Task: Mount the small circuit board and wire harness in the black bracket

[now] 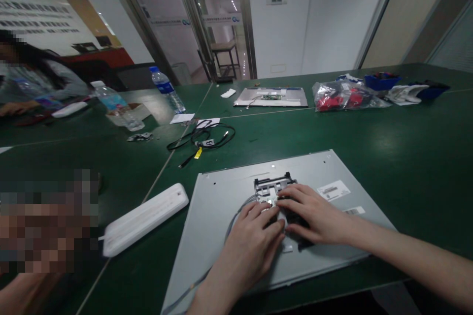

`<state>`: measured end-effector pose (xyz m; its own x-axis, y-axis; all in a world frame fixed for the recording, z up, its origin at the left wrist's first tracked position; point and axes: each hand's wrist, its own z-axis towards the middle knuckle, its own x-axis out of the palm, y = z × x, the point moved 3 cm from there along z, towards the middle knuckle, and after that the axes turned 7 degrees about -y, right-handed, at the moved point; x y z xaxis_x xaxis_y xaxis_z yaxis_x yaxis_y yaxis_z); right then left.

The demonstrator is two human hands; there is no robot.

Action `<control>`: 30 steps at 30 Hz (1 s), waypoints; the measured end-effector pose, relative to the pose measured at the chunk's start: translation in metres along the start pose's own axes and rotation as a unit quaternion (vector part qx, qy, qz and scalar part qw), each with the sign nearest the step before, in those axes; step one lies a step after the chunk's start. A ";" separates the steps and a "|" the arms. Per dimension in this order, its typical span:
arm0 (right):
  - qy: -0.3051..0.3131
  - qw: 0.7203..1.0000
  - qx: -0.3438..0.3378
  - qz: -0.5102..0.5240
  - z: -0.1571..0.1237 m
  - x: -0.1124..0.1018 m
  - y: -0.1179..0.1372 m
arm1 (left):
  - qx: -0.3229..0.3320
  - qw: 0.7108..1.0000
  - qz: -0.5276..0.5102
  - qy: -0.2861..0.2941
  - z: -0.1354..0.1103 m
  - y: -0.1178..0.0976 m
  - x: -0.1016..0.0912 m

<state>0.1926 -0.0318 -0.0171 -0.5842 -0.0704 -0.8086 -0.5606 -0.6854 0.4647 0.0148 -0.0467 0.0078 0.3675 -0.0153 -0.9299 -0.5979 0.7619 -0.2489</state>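
Observation:
A flat grey metal panel lies before me, with a black bracket and a small circuit board at its middle. My left hand is bent over the board's near side, fingertips close together. What they pinch, if anything, is hidden. My right hand curls over the bracket from the right, thumb on the near side and fingers on the far side. A grey cable runs from the board under my left hand to the panel's lower left corner.
Left of the panel lies a white bar-shaped case. Behind are a coiled black cable, water bottles, another panel and a bag of red items. Another person's arm reaches in at left; a person sits farther back.

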 end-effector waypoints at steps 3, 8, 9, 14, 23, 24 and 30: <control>0.004 1.000 0.000 0.000 -0.001 0.001 -0.001 | 0.005 1.000 -0.002 -0.007 -0.001 0.000 0.000; 0.002 1.000 0.009 0.027 0.000 0.001 -0.002 | 0.005 1.000 -0.005 -0.004 0.000 0.000 0.000; 0.001 0.999 0.011 0.031 0.000 0.001 -0.002 | 0.004 1.000 -0.005 0.000 0.000 0.000 0.000; -0.007 0.999 0.011 0.035 0.001 0.000 -0.002 | -0.007 1.000 0.000 0.011 0.000 0.002 0.002; -0.052 0.999 -0.010 0.009 0.001 -0.007 0.000 | -0.005 1.000 0.020 0.006 0.001 0.003 0.003; -0.059 0.998 -0.014 0.005 0.001 -0.007 0.000 | -0.006 1.000 0.025 0.006 0.001 0.004 0.004; -0.077 0.996 -0.040 -0.028 -0.001 -0.004 0.003 | -0.001 0.999 0.052 0.007 0.000 0.006 0.007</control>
<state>0.1934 -0.0338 -0.0131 -0.6402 0.0767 -0.7644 -0.5489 -0.7417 0.3853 0.0135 -0.0419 -0.0005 0.2942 0.0542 -0.9542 -0.6339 0.7582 -0.1524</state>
